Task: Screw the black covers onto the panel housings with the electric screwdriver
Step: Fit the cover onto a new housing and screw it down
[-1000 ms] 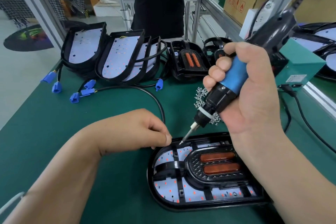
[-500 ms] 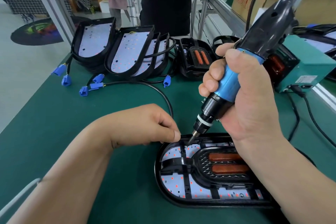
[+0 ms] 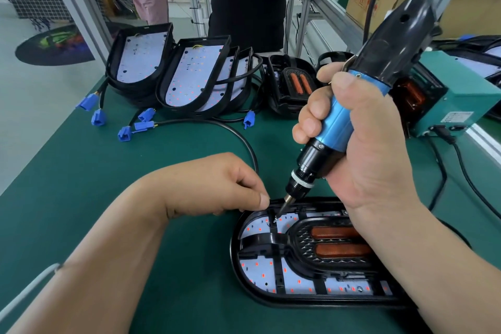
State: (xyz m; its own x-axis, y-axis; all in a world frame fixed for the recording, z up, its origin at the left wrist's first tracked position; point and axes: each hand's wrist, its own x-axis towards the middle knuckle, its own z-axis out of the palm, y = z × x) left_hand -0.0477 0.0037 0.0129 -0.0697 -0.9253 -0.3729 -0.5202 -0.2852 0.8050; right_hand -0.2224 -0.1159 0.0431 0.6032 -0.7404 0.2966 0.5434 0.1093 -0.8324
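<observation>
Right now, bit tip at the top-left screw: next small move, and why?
Probably press down and trigger the electric screwdriver: its bit tip sits on the screw in the black cover, the right hand grips the barrel, and the left hand rests beside it.

Bare green bench (image 3: 81,184) lies open left of the near housing (image 3: 271,302). Behind, leaning housings (image 3: 195,81), blue connectors (image 3: 124,133) and a looping black cable (image 3: 240,138) block the way; at right, a green power box (image 3: 458,97).
</observation>
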